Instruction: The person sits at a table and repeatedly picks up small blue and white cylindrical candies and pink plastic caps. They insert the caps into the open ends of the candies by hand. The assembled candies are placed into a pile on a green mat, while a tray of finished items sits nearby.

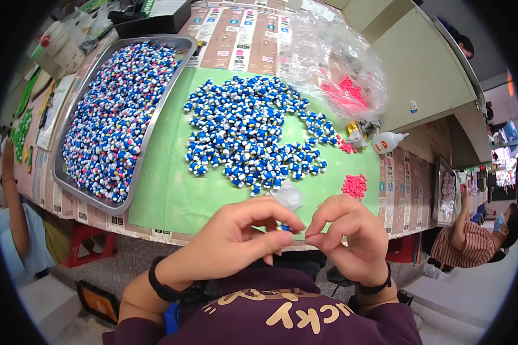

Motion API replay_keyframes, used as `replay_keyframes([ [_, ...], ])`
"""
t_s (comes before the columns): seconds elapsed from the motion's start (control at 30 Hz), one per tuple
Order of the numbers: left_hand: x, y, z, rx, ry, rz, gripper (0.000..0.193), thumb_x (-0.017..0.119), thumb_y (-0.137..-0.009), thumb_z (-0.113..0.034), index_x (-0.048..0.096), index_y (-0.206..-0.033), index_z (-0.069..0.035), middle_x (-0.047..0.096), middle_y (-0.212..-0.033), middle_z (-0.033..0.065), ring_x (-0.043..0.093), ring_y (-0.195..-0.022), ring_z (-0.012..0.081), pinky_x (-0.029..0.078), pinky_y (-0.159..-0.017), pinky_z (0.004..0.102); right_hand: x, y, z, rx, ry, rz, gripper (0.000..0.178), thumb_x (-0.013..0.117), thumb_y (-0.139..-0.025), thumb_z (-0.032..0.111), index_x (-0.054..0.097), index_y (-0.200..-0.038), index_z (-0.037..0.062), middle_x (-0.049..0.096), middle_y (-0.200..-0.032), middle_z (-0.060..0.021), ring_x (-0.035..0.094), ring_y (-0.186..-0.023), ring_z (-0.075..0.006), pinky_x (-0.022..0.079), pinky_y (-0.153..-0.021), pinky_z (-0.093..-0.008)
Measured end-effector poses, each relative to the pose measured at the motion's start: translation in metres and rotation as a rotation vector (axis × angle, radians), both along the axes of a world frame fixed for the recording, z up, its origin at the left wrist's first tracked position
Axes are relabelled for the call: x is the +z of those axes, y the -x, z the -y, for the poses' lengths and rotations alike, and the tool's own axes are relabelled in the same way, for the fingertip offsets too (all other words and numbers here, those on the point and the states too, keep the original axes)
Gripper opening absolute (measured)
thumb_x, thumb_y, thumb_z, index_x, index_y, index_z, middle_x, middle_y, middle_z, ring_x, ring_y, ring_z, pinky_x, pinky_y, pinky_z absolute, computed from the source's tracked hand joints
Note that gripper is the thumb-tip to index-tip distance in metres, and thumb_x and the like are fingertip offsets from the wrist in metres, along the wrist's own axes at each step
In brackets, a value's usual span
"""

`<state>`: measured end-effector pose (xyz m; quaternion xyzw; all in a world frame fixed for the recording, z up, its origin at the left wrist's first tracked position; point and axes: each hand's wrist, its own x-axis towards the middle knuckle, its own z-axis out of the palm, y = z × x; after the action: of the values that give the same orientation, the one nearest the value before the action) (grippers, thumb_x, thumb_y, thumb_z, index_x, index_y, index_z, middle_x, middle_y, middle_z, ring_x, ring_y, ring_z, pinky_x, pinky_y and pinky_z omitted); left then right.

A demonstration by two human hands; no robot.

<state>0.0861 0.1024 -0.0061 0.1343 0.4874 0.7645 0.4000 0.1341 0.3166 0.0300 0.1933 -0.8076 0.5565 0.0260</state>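
Between the thumb and fingers of my left hand (pixel 233 233) is a small blue-and-white plastic figurine (pixel 284 227) with a touch of yellow. Close beside it, my right hand (pixel 354 236) pinches a tiny red piece (pixel 308 235), mostly covered by the fingertips. Both hands are over the near edge of a green sheet (pixel 167 190). A large heap of similar blue-and-white figurines (pixel 236 132) is spread beyond them. Just past my right hand lies a small pile of pink pieces (pixel 354 186). A translucent whitish object (pixel 288 195) rests near my left fingers.
A metal tray (pixel 133 187) full of figurines stands at the left. At the back right are a clear plastic bag (pixel 305 52) with pink pieces (pixel 346 94) and a white squeeze bottle (pixel 387 142). A cabinet (pixel 426 69) borders the right. Other people sit at both sides.
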Motion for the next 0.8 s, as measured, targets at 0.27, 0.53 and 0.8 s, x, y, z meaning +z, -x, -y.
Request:
replay_keyframes([
  [0.27,-0.005,-0.001,-0.002,-0.037,-0.046,-0.093,0.007,0.063,-0.094,-0.003,0.066,-0.099,0.0,0.058,-0.1,0.0062,0.058,-0.068,0.0074,0.047,-0.053,0.019,-0.005,0.002,0.003,0.055,0.067,0.022,0.025,0.074,-0.073,-0.012,0.06,-0.085,0.0052,0.066,-0.092,-0.0085,0.065,-0.084,-0.0212,0.052,-0.071,-0.0311],
  [0.53,-0.013,-0.002,-0.003,-0.031,0.017,-0.136,0.006,0.065,-0.092,-0.003,0.068,-0.096,0.0,0.058,-0.098,0.005,0.058,-0.069,0.0071,0.047,-0.052,0.0194,-0.001,0.003,-0.001,0.079,-0.031,0.121,0.021,0.064,-0.076,-0.015,0.056,-0.083,0.0033,0.064,-0.094,-0.0093,0.064,-0.084,-0.0215,0.052,-0.074,-0.0306],
  [0.8,-0.011,0.007,0.01,0.243,0.101,-0.223,0.031,0.069,-0.082,0.01,0.069,-0.112,0.002,0.061,-0.11,0.0092,0.059,-0.099,0.0138,0.055,-0.08,0.0237,-0.021,0.042,-0.011,-0.081,-0.313,0.146,0.016,0.059,-0.077,-0.01,0.05,-0.084,0.0012,0.058,-0.08,-0.0114,0.06,-0.078,-0.0291,0.048,-0.07,-0.0357],
])
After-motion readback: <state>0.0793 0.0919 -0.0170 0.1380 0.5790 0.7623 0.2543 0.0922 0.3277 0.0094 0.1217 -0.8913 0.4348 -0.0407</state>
